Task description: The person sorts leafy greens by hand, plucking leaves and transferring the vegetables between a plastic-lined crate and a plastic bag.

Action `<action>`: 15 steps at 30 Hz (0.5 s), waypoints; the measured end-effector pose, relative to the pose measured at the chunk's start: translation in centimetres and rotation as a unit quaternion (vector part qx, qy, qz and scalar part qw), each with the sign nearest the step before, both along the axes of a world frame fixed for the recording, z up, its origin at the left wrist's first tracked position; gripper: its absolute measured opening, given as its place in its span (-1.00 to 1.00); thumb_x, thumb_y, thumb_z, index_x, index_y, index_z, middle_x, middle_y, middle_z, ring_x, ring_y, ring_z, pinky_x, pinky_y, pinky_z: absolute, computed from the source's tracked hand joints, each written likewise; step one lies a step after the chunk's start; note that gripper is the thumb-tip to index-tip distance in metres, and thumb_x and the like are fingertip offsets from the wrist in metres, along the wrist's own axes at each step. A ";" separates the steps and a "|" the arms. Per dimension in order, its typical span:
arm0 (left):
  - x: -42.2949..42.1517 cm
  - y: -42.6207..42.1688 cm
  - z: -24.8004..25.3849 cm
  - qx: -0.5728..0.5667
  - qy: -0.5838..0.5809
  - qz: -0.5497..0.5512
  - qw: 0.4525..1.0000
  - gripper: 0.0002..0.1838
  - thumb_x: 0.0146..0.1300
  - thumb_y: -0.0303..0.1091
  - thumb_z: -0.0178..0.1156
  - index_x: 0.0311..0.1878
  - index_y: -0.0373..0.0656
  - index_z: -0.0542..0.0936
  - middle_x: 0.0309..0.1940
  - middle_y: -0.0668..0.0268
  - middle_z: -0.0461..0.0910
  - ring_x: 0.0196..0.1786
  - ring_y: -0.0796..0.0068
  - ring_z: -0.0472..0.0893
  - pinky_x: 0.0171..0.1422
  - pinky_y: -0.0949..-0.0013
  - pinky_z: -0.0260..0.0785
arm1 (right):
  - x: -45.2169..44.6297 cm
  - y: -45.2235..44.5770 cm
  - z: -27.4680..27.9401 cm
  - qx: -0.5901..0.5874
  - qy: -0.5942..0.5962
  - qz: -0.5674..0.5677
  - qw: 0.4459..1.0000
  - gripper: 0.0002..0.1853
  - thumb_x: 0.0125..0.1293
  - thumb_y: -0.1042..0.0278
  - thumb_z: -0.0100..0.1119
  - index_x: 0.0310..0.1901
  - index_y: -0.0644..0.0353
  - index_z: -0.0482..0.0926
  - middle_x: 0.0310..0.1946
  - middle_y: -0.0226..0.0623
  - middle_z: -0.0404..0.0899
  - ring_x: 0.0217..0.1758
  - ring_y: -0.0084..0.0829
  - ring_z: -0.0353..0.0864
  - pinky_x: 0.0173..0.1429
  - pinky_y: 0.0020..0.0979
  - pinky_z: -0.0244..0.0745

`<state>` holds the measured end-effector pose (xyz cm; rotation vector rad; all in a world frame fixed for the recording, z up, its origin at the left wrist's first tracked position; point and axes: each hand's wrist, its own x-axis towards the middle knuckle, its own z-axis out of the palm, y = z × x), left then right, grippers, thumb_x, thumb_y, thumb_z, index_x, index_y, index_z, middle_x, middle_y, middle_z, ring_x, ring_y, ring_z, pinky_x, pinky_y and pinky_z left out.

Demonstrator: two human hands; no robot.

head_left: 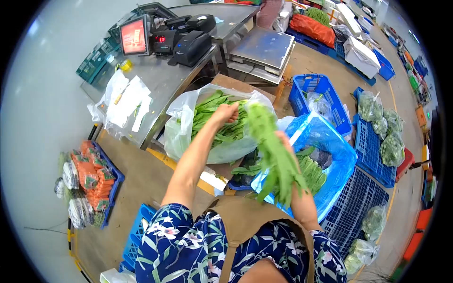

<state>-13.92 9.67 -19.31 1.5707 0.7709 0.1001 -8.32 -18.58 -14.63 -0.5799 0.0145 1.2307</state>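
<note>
A bunch of long leafy greens [271, 146], slightly blurred, hangs in front of me with its leaves pointing down. My right hand [283, 137] holds it from behind, mostly covered by the leaves. My left hand [225, 114] is closed above the open clear plastic bag [177, 137], which is full of loose leafy greens [207, 111]; whatever its fingers pinch is hidden. To the right, a crate lined with a blue plastic bag [342, 153] has more leafy greens [311, 172] inside, below my right forearm.
At the left stands a metal table [165, 85] with a screen [133, 36], black printers [191, 47] and white papers [127, 101]. A platform scale [262, 47] is behind the bag. Blue crate [302, 94], pallets [354, 203] and bagged vegetables [391, 148] line the right; carrot bags [89, 165] sit lower left.
</note>
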 end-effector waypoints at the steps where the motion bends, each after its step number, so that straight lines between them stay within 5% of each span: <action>1: 1.6 1.5 0.1 -0.124 0.038 -0.014 0.991 -0.39 0.27 0.20 0.12 -0.15 -0.30 0.60 -0.24 0.10 0.66 -0.24 0.32 0.64 -0.16 0.19 0.48 | -1.4 1.3 -0.5 -0.008 -0.001 0.056 0.998 -0.60 0.18 0.16 0.20 -0.04 0.29 0.56 -0.24 -0.17 0.68 -0.30 -0.34 0.70 -0.18 -0.31 0.65; 2: 3.0 2.6 -0.1 -0.247 0.078 -0.029 0.965 -0.33 0.25 0.23 0.15 -0.07 -0.34 0.55 -0.16 0.09 0.63 -0.17 0.37 0.62 -0.07 0.22 0.49 | -2.4 2.5 -1.8 -0.027 0.012 0.108 0.994 -0.59 0.17 0.17 0.20 -0.03 0.29 0.56 -0.22 -0.16 0.68 -0.28 -0.34 0.70 -0.16 -0.30 0.65; 5: 7.2 1.5 0.3 -0.075 0.187 -0.120 0.972 -0.47 0.30 0.10 0.17 -0.12 -0.30 0.55 -0.30 0.17 0.63 -0.24 0.32 0.62 -0.03 0.16 0.49 | -4.9 5.8 -3.9 -0.105 0.010 0.172 0.979 -0.59 0.17 0.16 0.20 -0.03 0.28 0.55 -0.24 -0.18 0.67 -0.28 -0.32 0.69 -0.13 -0.28 0.63; 7: 12.0 2.4 -5.3 -0.170 0.155 -0.163 0.959 -0.60 0.32 -0.04 0.17 -0.17 -0.27 0.54 -0.37 0.21 0.62 -0.26 0.31 0.62 -0.01 0.13 0.49 | -5.5 8.6 -9.2 -0.135 -0.021 0.136 0.981 -0.60 0.17 0.18 0.20 -0.04 0.28 0.55 -0.26 -0.19 0.67 -0.30 -0.30 0.68 -0.12 -0.28 0.62; 8: 13.9 2.2 -7.6 -0.217 0.140 -0.183 0.949 -0.67 0.33 -0.11 0.17 -0.19 -0.26 0.54 -0.40 0.23 0.62 -0.27 0.30 0.63 0.00 0.11 0.49 | -5.7 9.4 -9.1 -0.148 -0.011 0.085 0.985 -0.59 0.18 0.19 0.20 -0.01 0.27 0.53 -0.22 -0.18 0.66 -0.27 -0.30 0.67 -0.11 -0.27 0.62; 12: 15.4 -4.5 -0.6 -0.272 0.084 -0.178 0.942 -0.90 0.29 -0.39 0.13 -0.30 -0.21 0.54 -0.51 0.30 0.58 -0.37 0.40 0.59 -0.06 0.18 0.50 | -5.7 13.9 -9.0 -0.173 -0.001 -0.175 0.969 -0.41 0.20 0.18 0.21 0.19 0.31 0.31 -0.03 -0.09 0.57 -0.10 -0.23 0.63 -0.02 -0.26 0.58; 15: 14.3 -6.9 1.0 -0.253 0.080 -0.223 0.938 -0.96 0.25 -0.49 0.11 -0.31 -0.19 0.54 -0.50 0.33 0.56 -0.43 0.47 0.57 -0.13 0.25 0.53 | -3.7 18.1 -15.6 -0.286 -0.123 -0.309 0.899 -0.16 0.21 0.11 0.23 0.34 0.40 0.03 0.17 0.03 0.42 0.12 -0.12 0.51 0.16 -0.25 0.48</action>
